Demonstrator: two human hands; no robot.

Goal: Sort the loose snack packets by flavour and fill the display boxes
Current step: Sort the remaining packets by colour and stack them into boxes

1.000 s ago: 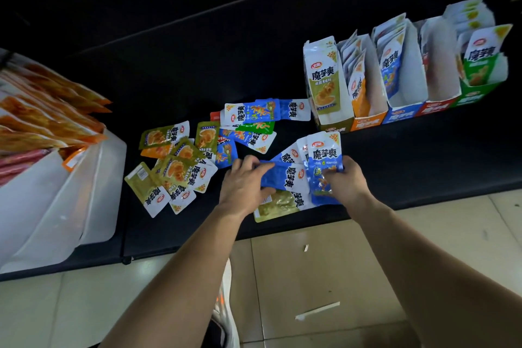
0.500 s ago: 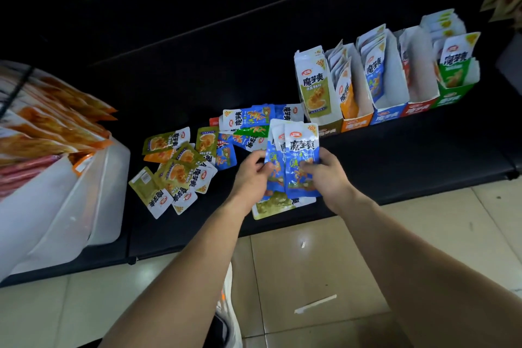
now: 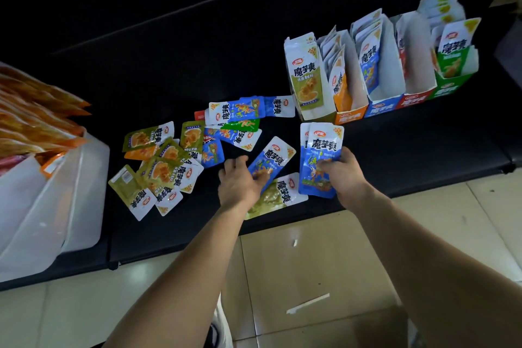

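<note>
Ahead of both hands, on the black shelf [image 3: 395,150], a person sorts snack packets at floor level. The display boxes [image 3: 415,71] stand in a row beyond and to the right of the right hand [image 3: 344,178], well apart from the left hand [image 3: 238,182]. The blue-fronted box [image 3: 382,107] is in the middle of the row, packets already upright in it.

Out past the left hand's far side sprawls the loose pile [image 3: 161,167], mostly olive and blue, overlapping every which way.

The right hand grips a blue stack [image 3: 320,155] by its lower half, long axis pointing away from the person, roughly toward the boxes (so this is the hand better placed for a drop). Between the two hands lies a single blue packet [image 3: 272,160], slanting from the left fingers up toward the stack and resting on an olive packet [image 3: 278,192]. The left fingertips curl onto its near end. Whether they have it pinched cannot be told, as the thumb is hidden.

Only two edges of the stack show, so its count is unclear. The red box's contents sit mostly behind its white wall, and the back of the shelf is too dark to read.
</note>
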